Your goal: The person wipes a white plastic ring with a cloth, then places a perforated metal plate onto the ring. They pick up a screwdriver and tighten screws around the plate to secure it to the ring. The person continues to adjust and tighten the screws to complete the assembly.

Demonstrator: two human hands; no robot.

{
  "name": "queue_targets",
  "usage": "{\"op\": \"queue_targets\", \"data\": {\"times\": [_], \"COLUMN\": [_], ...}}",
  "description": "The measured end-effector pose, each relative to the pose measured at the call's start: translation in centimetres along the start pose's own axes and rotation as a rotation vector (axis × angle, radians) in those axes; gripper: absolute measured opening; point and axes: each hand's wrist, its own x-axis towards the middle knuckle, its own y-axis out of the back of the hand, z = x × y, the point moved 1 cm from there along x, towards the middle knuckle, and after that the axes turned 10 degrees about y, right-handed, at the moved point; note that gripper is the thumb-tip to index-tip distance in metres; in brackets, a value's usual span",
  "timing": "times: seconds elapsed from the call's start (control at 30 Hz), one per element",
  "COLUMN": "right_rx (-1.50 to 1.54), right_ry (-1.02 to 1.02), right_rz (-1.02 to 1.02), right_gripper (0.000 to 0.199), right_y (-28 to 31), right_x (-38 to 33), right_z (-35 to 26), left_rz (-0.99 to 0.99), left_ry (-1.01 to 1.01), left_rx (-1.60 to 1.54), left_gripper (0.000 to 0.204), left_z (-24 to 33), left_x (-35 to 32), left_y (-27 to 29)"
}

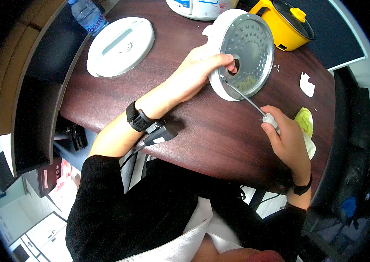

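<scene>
My left hand point(196, 72) grips a round white appliance lid point(224, 32), tilted up on edge above the table. Its inner face is a silver metal plate point(255, 50) with many small dimples and a hole in the middle. My left thumb lies across the plate, its tip at the hole; most of the other fingers are hidden behind. My right hand point(286, 137) is closed round the pale handle of a screwdriver point(247, 99). The thin shaft slants up and left, its tip at the plate's lower left edge. Whether it sits in a screw, I cannot tell.
On the dark wooden table point(211, 139) lies another round white lid point(106, 54), beside a water bottle point(86, 17). A white appliance point(204, 8) and a yellow pot point(283, 28) stand behind. At right are a white fragment point(307, 85) and a green cloth point(304, 120). A black adapter point(161, 134) lies near my left wrist.
</scene>
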Motion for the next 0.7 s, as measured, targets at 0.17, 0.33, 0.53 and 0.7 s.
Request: {"op": "queue_targets", "data": {"times": [0.17, 0.33, 0.53, 0.7], "right_rx": [-0.004, 0.008, 0.002, 0.006], "right_ry": [0.012, 0.019, 0.013, -0.009], "right_rz": [0.007, 0.017, 0.022, 0.009], "right_gripper": [0.027, 0.027, 0.027, 0.027], "right_y": [0.1, 0.1, 0.2, 0.3], "right_x": [0.1, 0.0, -0.1, 0.0], "right_z": [-0.4, -0.7, -0.9, -1.1], "left_rz": [-0.048, -0.039, 0.007, 0.035], "left_ry": [-0.023, -0.035, 0.012, -0.006], "left_rx": [0.067, 0.099, 0.004, 0.011], "left_gripper": [0.021, 0.029, 0.041, 0.041], "left_z": [0.0, 0.1, 0.5, 0.4], "left_x": [-0.1, -0.1, -0.3, -0.3], "left_y": [-0.2, -0.3, -0.7, -0.7]}}
